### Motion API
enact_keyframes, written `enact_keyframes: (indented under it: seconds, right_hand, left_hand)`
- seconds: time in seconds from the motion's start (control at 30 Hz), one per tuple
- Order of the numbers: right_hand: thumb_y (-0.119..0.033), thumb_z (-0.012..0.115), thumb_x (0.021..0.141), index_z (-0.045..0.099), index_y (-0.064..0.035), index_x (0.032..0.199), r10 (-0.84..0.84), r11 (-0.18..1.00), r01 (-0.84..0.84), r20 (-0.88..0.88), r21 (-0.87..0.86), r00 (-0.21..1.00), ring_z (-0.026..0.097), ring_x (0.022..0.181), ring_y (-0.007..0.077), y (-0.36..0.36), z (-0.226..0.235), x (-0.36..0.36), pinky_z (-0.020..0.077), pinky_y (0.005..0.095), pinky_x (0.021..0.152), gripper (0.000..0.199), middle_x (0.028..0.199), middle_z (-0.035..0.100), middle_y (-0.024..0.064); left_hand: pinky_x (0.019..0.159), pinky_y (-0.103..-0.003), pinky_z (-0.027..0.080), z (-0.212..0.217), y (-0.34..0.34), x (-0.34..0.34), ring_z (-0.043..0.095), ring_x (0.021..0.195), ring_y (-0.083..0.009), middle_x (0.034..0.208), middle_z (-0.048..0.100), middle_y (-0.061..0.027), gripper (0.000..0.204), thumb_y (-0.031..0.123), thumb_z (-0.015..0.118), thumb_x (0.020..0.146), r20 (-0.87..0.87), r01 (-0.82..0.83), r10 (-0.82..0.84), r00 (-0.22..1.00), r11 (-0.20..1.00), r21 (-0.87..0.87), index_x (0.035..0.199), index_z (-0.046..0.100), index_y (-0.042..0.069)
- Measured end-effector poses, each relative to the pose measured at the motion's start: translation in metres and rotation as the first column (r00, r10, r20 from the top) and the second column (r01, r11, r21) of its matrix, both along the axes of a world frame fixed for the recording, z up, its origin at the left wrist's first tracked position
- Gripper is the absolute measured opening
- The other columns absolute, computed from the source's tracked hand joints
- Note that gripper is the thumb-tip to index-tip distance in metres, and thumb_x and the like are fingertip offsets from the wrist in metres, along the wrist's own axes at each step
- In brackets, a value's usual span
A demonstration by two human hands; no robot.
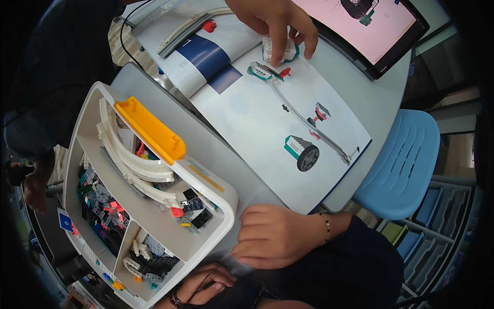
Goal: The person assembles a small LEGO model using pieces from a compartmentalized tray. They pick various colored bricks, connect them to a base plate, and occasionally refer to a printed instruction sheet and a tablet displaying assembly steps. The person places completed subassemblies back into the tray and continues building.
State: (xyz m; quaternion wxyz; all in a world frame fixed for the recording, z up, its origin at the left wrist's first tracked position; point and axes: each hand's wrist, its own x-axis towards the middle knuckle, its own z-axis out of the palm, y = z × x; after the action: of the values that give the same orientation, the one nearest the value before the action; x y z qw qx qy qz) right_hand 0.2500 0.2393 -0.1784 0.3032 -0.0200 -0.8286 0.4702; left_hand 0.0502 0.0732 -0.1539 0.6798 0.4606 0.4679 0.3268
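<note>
Dimly at far left, a dark-clothed person point(56, 87) is cut off by the rim. A white tray point(159, 219) of jumbled bricks fills the worktop point(242, 180) beside the booklet. Just off its corner, the left hand point(206, 286) lies curled, partly cropped below; the right hand point(278, 234) rests with bent fingers. Both palms are hidden, so whether either grips anything cannot be told. Above, a co-worker's hand point(275, 20) partly covers a white-and-teal brick piece point(290, 53) at the open booklet point(236, 129); a cropped screen point(393, 28) and blue chair point(404, 165) stand right.

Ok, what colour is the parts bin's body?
White. The parts bin shows best in the head view, the only one here.
</note>
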Motion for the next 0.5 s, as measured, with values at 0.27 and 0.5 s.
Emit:
enact_keyframes:
  seconds: [0.27, 0.5]
  right_hand:
    - [-0.013, 0.063, 0.079, 0.057, -0.0046, 0.081, -0.007, 1.0, 0.007, 0.003, -0.01, 1.0, 0.049, 0.065, 0.0214, -0.0006, 0.0, -0.002, 0.0417, 0.0338, 0.068, 0.011, 0.07, 0.048, 0.0044]
    - [-0.011, 0.065, 0.08, 0.063, -0.0012, 0.087, 0.023, 0.999, -0.021, 0.043, -0.026, 0.999, 0.052, 0.066, 0.021, 0.0013, 0.0026, 0.0001, 0.0456, 0.0359, 0.071, 0.013, 0.072, 0.054, 0.0052]
  left_hand:
    - [0.078, -0.037, 0.044, -0.0002, -0.0001, 0.0004, 0.057, 0.083, -0.0252, 0.089, 0.06, -0.0142, 0.02, 0.019, 0.05, 0.093, 0.009, -0.002, 0.002, 1.0, 1.0, 0.004, 0.084, 0.059, 0.002]
    - [0.077, -0.036, 0.044, -0.0011, -0.0014, -0.0008, 0.057, 0.083, -0.0251, 0.089, 0.06, -0.0141, 0.02, 0.018, 0.05, 0.093, 0.018, -0.005, 0.005, 1.0, 1.0, 0.006, 0.085, 0.059, 0.002]
